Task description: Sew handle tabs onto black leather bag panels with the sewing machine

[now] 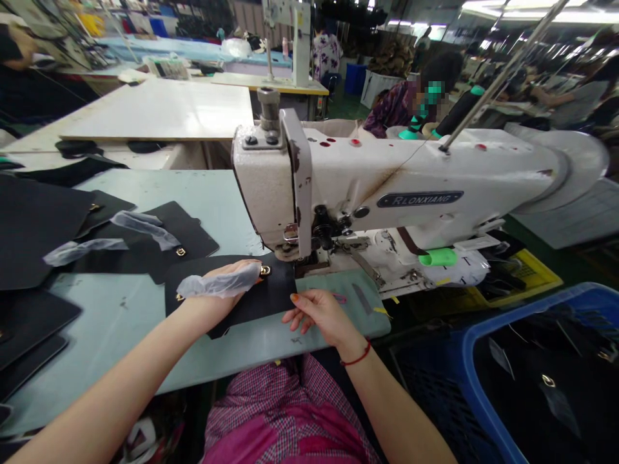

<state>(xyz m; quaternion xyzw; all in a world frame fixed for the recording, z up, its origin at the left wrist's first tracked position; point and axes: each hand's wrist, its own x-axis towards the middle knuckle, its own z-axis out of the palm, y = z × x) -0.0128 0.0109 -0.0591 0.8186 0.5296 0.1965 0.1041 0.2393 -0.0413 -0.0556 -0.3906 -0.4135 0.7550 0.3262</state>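
A black leather-like panel [251, 309] lies on the pale blue-green table, its right edge at the sewing machine's [338, 187] needle area. It carries a gold buckle [265, 270] and a strap in whitish wrapping [220, 283]. My left hand [236, 293] rests flat on this panel, reaching beneath the wrapped strap, which hides most of its fingers. At the panel's lower right corner, my right hand [319, 314] has its thumb and curled fingers closed on the edge. The needle and presser foot are mostly hidden behind the machine head.
More black panels [39, 225] with wrapped straps are piled at left. A blue plastic basket [469, 361] holding black pieces stands at lower right, beside a yellow crate [536, 283]. Behind the machine sits a person [387, 109]; a white-topped table [169, 106] is beyond.
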